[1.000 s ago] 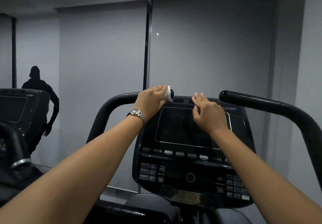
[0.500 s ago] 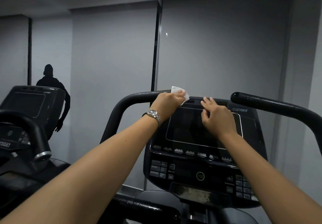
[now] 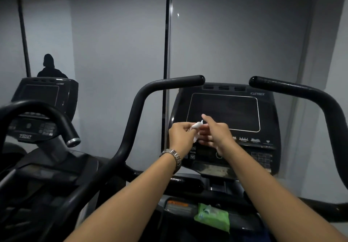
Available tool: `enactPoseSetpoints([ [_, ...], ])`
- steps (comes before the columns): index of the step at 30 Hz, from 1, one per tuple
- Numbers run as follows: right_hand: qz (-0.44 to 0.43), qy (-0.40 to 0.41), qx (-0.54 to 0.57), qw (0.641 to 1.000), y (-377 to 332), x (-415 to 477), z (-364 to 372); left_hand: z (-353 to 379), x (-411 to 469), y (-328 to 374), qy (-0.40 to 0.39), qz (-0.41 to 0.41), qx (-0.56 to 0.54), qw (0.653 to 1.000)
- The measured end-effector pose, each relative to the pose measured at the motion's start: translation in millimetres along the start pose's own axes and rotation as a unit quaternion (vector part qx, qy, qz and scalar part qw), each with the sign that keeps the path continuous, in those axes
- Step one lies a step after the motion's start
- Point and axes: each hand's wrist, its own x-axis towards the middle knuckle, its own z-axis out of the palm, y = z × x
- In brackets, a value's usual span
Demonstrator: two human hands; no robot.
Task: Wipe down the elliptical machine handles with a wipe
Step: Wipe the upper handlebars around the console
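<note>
A small white wipe (image 3: 196, 127) is pinched in my left hand (image 3: 181, 133), held in front of the lower left of the dark console (image 3: 224, 110). Beside it, my right hand (image 3: 215, 134) has straight fingers and a raised thumb that touch the wipe. The elliptical's left handle (image 3: 178, 82) curves up and ends above my hands. Its right handle (image 3: 286, 88) arches off to the right. Neither hand touches a handle.
A green pack of wipes (image 3: 212, 217) lies on the machine's lower tray. A second machine with its own console (image 3: 43, 95) and curved handle (image 3: 56, 118) stands at the left. A dark figure of a person (image 3: 49, 66) shows behind it against the grey wall.
My left hand has come off the left handle's end with the wipe and dropped in front of the console. My right hand left the console's top and met it. The view tilted down.
</note>
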Motion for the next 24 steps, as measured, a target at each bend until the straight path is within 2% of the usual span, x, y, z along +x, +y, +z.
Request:
enactPoseSetpoints([
  [2,0.002,-0.007,0.007,1.0,6.3,-12.6,6.5,-3.9,-16.8,-0.8,-0.02,0.009,0.007,1.0],
  [6,0.038,-0.001,0.051,0.998,11.4,-30.6,14.1,-20.3,-33.7,3.5,-0.124,0.006,0.007,0.992],
  [11,0.051,-0.03,0.122,0.991,15.5,-51.6,14.0,-44.4,-42.3,7.1,-0.098,-0.061,-0.068,0.991],
  [14,0.055,-0.087,0.179,0.978,18.4,-71.3,12.7,-59.2,-49.4,8.6,-0.121,-0.084,-0.065,0.987],
  [17,0.06,-0.125,0.166,0.976,25.4,-90.1,12.4,-75.6,-64.4,11.6,-0.165,-0.093,-0.032,0.981],
  [20,0.058,-0.148,0.153,0.975,36.9,-109.5,19.6,-91.3,-78.7,11.4,-0.16,-0.073,0.022,0.984],
  [22,0.066,-0.154,0.139,0.976,46.5,-120.8,29.7,-102.3,-84.4,9.8,-0.143,-0.046,0.099,0.984],
  [24,0.081,-0.139,0.138,0.977,56.3,-128.5,40.8,-117.3,-88.9,10.7,-0.144,0.001,0.225,0.964],
])
